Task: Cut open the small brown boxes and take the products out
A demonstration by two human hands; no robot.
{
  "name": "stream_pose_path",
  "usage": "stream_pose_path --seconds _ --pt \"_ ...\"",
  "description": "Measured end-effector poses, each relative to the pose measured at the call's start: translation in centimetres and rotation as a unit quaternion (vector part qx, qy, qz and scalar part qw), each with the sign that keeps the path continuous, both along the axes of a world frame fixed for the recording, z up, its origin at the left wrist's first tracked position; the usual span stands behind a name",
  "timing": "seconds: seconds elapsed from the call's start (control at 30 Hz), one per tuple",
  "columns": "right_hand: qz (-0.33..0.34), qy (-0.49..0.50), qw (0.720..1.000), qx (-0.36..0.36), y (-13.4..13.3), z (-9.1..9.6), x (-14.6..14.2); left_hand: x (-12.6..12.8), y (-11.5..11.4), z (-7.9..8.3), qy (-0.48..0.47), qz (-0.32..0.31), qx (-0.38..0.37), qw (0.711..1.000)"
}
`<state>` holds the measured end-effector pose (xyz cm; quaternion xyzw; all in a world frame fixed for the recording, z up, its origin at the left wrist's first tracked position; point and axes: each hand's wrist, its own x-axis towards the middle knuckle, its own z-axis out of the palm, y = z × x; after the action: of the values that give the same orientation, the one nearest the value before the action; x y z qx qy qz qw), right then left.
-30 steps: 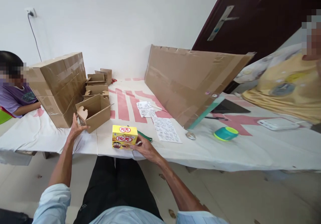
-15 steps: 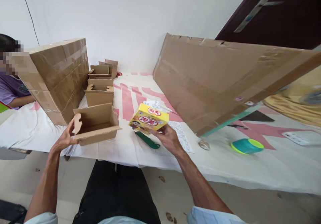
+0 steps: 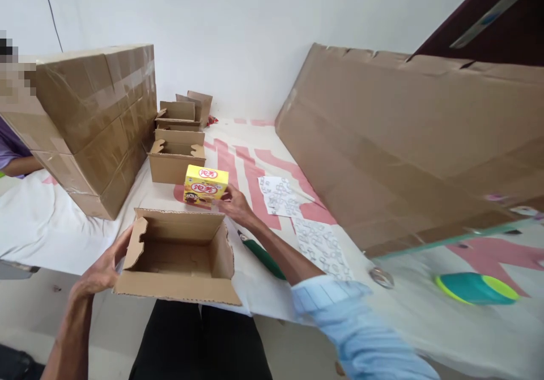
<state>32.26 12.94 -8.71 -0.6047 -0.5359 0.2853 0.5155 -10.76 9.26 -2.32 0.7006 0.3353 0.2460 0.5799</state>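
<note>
My left hand (image 3: 104, 266) grips the left end of an open cardboard box (image 3: 178, 286) at the table's front edge. The inside of that box shows bare cardboard. Beyond its far rim, my right hand (image 3: 236, 204) holds a small yellow carton (image 3: 207, 185) with red lettering by its right side. Fingers and thumb are closed on the carton, and some are hidden behind it. Whether the carton touches the table, I cannot tell. A green-handled tool (image 3: 263, 257), probably a cutter, lies under my right forearm, partly covered.
Behind the carton stand more open cardboard boxes (image 3: 176, 167) in a row. Stacked taped cartons (image 3: 106, 125) rise at left, with a person's arm (image 3: 23, 166) beyond. A large cardboard panel (image 3: 408, 147) leans at right. Printed sheets (image 3: 278, 195), a tape roll (image 3: 381, 278) and a teal container (image 3: 476, 288) lie rightward.
My right hand has carried the yellow carton left and away from me, behind the open box. My left hand has drawn that box nearer and to the right. The view has shifted.
</note>
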Motion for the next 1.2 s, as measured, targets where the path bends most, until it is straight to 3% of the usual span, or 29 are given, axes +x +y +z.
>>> stream_pose_path --seconds 0.23,0.47,0.67,0.8,0.93,1.2 --pt "-0.002 -0.018 1.0 0.0 7.4 -1.0 -1.8 -0.3 0.1 -1.4 0.024 0.01 0.022 0.999" --pt "0.009 -0.053 0.998 -0.018 10.3 -1.9 -1.5 -0.7 0.2 -2.5 0.061 0.034 0.009 0.998" --pt "-0.003 -0.064 0.998 -0.017 13.2 -1.8 -1.4 -2.0 0.4 -4.5 0.075 0.031 0.028 0.996" --pt "-0.011 -0.069 0.997 -0.012 15.1 -1.7 -1.3 -2.3 0.4 -5.0 0.081 0.033 0.026 0.996" --pt "-0.011 -0.085 0.996 -0.014 16.4 -1.5 -1.1 -2.2 0.3 -4.7 0.095 0.038 0.02 0.995" --pt "-0.055 -0.171 0.983 -0.041 17.2 -1.2 -0.1 -0.2 -0.5 -1.8 0.083 0.054 -0.006 0.995"
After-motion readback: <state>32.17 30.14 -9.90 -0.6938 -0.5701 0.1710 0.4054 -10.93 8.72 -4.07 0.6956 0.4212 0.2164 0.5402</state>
